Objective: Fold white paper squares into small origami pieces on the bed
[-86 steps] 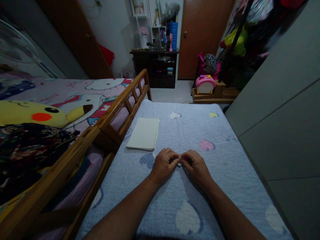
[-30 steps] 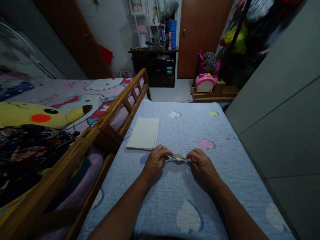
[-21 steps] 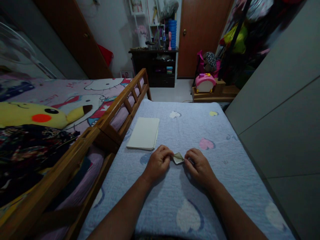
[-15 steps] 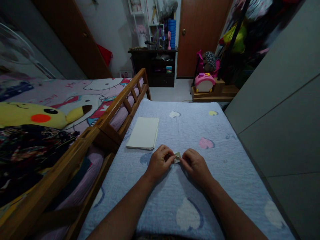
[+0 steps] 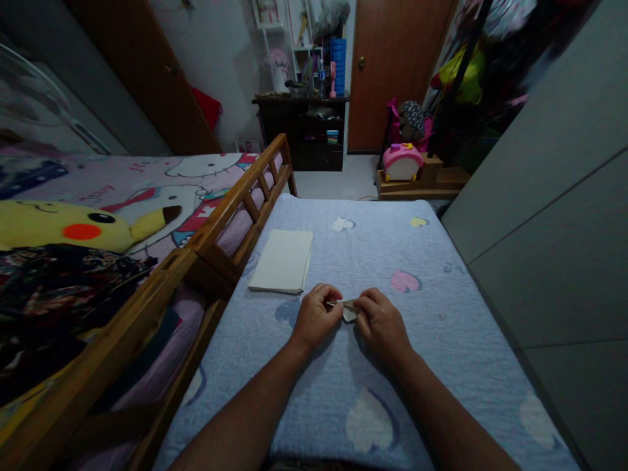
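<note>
At the far left, your Pikachu plush (image 5: pixel 63 226) lies on the neighbouring bed, behind the wooden bed rail (image 5: pixel 230 206). Just past the rail, a stack of white paper (image 5: pixel 280 260) rests on the quilted blue bedspread (image 5: pixel 314 418), ahead of and to the left of your hands.

Your left hand (image 5: pixel 316 318) is curled, its fingertips (image 5: pixel 330 302) closed on the thin left end of a small folded paper (image 5: pixel 349 312). That paper sits between your hands, just above the bedspread, with its long axis running almost straight across you and dipping slightly to the right. The thin end points into your left fingers, while the broader, pale body lies closer to your right hand (image 5: pixel 380 320). Your right fingers (image 5: pixel 360 302) are bent and clenched against that broader part, apparently gripping it, though they hide exactly how the paper is held.

Further right, a pink heart patch (image 5: pixel 405 281) marks the bedspread, and a grey wardrobe door (image 5: pixel 540 261) closes off that side.
</note>
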`<state>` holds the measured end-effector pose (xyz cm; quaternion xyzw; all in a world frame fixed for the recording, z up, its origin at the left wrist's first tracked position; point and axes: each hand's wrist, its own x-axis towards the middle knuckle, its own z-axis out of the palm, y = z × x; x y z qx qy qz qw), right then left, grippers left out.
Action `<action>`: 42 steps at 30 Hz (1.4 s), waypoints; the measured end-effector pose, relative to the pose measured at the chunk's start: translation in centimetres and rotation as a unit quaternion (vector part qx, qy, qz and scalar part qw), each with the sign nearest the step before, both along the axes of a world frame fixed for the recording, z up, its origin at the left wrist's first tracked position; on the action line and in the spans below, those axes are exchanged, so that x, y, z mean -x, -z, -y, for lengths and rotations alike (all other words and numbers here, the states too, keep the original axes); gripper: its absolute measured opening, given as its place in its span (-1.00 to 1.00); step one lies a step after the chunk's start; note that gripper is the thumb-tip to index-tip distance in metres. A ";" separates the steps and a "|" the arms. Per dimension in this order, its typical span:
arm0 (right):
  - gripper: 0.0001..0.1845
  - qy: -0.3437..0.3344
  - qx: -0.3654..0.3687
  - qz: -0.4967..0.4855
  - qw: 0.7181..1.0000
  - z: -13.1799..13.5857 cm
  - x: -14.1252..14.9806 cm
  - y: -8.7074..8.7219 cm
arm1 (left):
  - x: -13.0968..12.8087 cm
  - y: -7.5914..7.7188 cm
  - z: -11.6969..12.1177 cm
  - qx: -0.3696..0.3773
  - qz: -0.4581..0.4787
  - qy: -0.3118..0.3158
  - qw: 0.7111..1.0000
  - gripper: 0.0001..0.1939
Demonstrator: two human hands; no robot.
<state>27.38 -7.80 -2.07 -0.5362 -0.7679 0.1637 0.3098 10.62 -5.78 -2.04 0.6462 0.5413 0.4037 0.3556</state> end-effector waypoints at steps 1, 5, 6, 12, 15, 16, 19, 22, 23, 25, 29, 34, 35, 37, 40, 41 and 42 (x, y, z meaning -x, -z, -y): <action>-0.82 0.006 -0.002 0.012 1.000 0.0 0.1 0.0 | 0.0 0.0 0.0 0.001 0.001 0.003 1.000 -0.91; -0.88 0.007 -0.008 0.027 1.000 -0.3 0.3 0.2 | -0.2 -0.2 0.1 0.006 0.004 0.007 1.000 -0.93; -0.89 0.002 -0.005 0.026 1.000 -0.3 0.4 0.2 | -0.2 -0.2 0.1 0.007 0.005 0.006 1.000 -0.93; -0.81 0.007 0.035 0.036 0.999 -0.3 0.7 0.1 | -0.2 -0.2 0.2 -0.001 0.003 -0.005 1.000 -0.93; -0.81 0.028 0.061 0.040 0.997 -0.3 0.7 -0.1 | -0.1 -0.3 0.2 -0.015 -0.022 0.000 1.000 -0.89; -0.81 0.037 0.069 0.040 0.996 -0.3 0.7 -0.3 | -0.1 -0.3 0.2 -0.015 -0.028 0.004 0.999 -0.87; -0.81 0.064 0.090 0.033 0.993 -0.5 0.6 -0.5 | -0.1 -0.3 0.3 -0.002 -0.023 0.010 1.000 -0.84; -0.82 0.066 0.108 0.029 0.991 -0.6 0.5 -0.6 | -0.1 -0.1 0.2 0.020 0.008 0.004 1.000 -0.85; -0.83 0.062 0.115 0.031 0.991 -0.7 0.5 -0.5 | -0.1 0.0 0.2 0.026 0.019 0.001 0.999 -0.86; -0.85 0.049 0.123 0.039 0.990 -0.6 0.4 -0.5 | -0.1 0.2 0.2 0.038 0.038 -0.004 0.999 -0.88; -0.85 0.033 0.111 0.052 0.992 -0.5 0.1 -0.4 | 0.0 0.2 0.3 0.044 0.068 -0.004 0.997 -0.92; -0.86 0.041 0.095 -0.013 0.995 -0.9 -0.9 -0.2 | 0.3 -0.1 0.3 0.077 0.156 0.008 0.985 -0.79; -0.88 0.044 0.097 -0.039 0.994 -1.1 -1.1 -0.1 | 0.2 -0.1 0.3 0.096 0.178 0.011 0.979 -0.78; -0.92 0.047 0.104 -0.096 0.989 -1.3 -1.4 -0.1 | 0.1 -0.1 0.3 0.125 0.214 0.023 0.969 -0.80; -0.93 0.035 0.116 -0.167 0.978 -1.3 -1.4 -0.2 | -0.4 -0.2 0.5 0.150 0.249 0.048 0.956 -0.85; -0.92 0.030 0.120 -0.183 0.975 -1.3 -1.3 -0.3 | -0.6 -0.3 0.5 0.159 0.261 0.054 0.951 -0.85; -0.92 0.027 0.123 -0.196 0.973 -1.3 -1.1 -0.4 | -0.7 -0.4 0.6 0.170 0.273 0.059 0.945 -0.85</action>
